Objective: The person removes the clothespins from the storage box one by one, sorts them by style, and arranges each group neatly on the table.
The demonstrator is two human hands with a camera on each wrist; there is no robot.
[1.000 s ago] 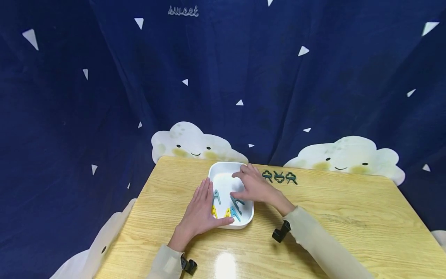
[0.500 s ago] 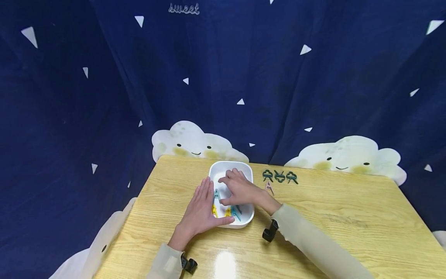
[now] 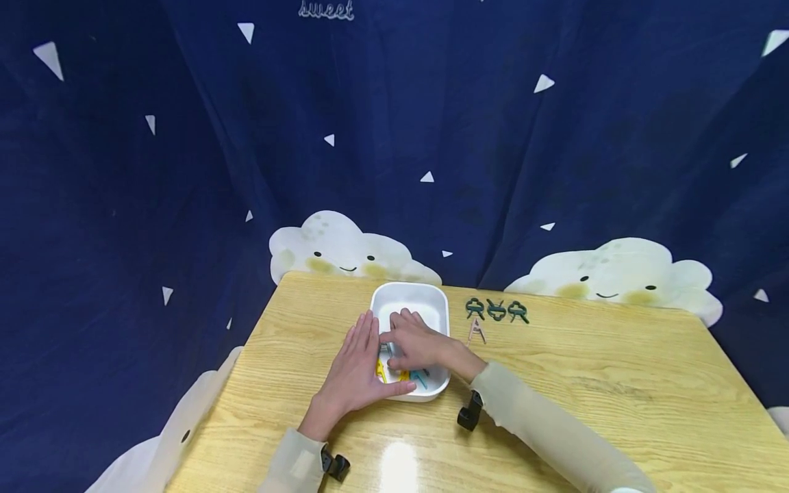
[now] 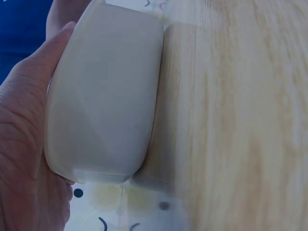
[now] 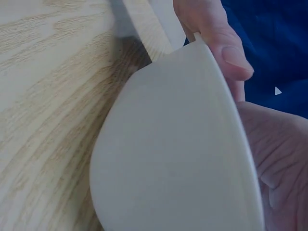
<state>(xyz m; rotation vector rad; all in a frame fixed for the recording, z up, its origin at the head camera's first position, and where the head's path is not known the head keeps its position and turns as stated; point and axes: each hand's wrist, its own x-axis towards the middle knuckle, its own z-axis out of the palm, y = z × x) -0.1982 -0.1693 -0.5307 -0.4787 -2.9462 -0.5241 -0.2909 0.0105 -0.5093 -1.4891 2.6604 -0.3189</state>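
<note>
A white plastic box stands near the table's far edge. Along its left rim my left hand lies with straight fingers, the thumb stretched over the front rim; in the left wrist view the palm is against the box wall. My right hand reaches down into the box, thumb and index finger apart on either side of a teal A-shaped clip that it partly covers. Two yellow clips and a blue clip lie in the front part, partly hidden by the hands.
Three dark green clover-shaped clips lie in a row right of the box. A pink A-shaped clip lies just in front of them. Behind the wooden table hangs a dark blue curtain.
My right hand has moved left inside the box, from its right side to the teal clip. The pink clip has come into view as the arm shifted. My left hand has stayed in place.
</note>
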